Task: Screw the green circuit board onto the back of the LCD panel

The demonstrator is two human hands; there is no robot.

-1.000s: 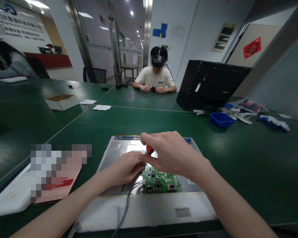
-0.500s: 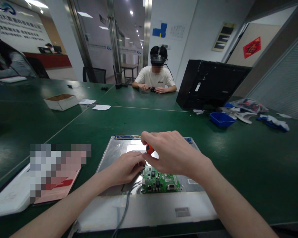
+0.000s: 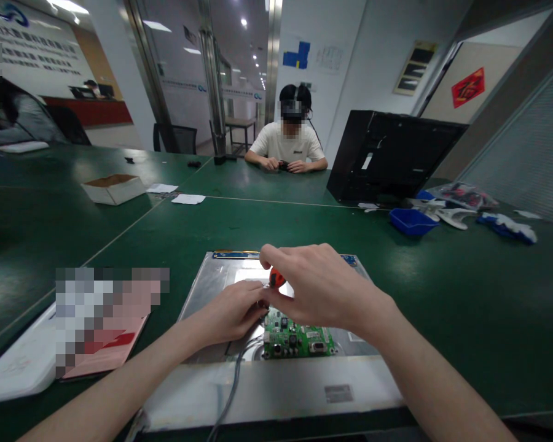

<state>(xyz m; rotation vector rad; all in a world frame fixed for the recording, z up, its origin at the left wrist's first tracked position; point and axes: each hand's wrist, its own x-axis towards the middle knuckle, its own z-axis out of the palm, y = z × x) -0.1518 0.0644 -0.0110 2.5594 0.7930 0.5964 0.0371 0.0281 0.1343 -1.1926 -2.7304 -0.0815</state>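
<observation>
The orange-handled tool [image 3: 276,278] has turned slightly in my right hand [image 3: 322,282] since the previous frame, while my left hand [image 3: 233,310] holds its place beside it. Across the green worktop [image 3: 442,294], a seated person's [image 3: 288,146] hands have shifted a little around a small dark object. To the far left of my work sits an open white box [image 3: 120,195], its brown inside showing; what it may carry, I cannot tell. At right, a shallow blue tray [image 3: 412,227] lies in front of a black monitor [image 3: 396,153], near a clear plastic bag [image 3: 470,195] with red and dark items inside. My right fingers are curled closed around the tool's handle, thumb below and index finger arched above. My left fingers are bent close together at the tool's lower end; whether they pinch anything is hidden. The tool stands over the upper left corner of a green circuit board [image 3: 299,337], which rests on a silver metal panel [image 3: 207,294] directly before me. A grey cable [image 3: 235,387] runs from the board's left side down across the panel's near edge.
</observation>
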